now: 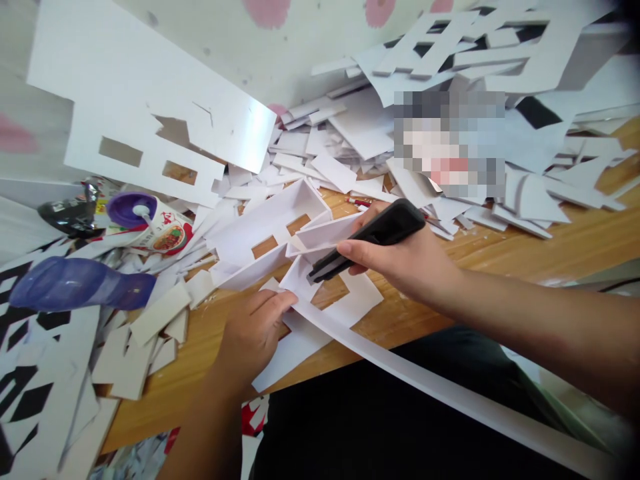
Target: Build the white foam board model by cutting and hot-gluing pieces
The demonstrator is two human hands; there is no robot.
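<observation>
My right hand (407, 257) is closed around a black utility knife (383, 230), whose tip points down and left near the end of a long white strip (400, 363). That strip, seemingly foam board, runs from my left hand past the table's front edge to the lower right. My left hand (255, 327) pinches its near-left end, thumb on top. Under the strip lies a white board piece with cut openings (310, 340). Just behind the hands stands an open white box-like assembly (250, 227) with rectangular openings in its base. Whether the blade touches the strip is unclear.
White board offcuts (360, 120) are heaped along the back. A large sheet with window holes (130, 87) leans at the upper left. A blue bottle (83, 283) and a tipped paper cup (167, 230) lie left on the wooden table (195, 353). A pixelated patch hides part of the pile.
</observation>
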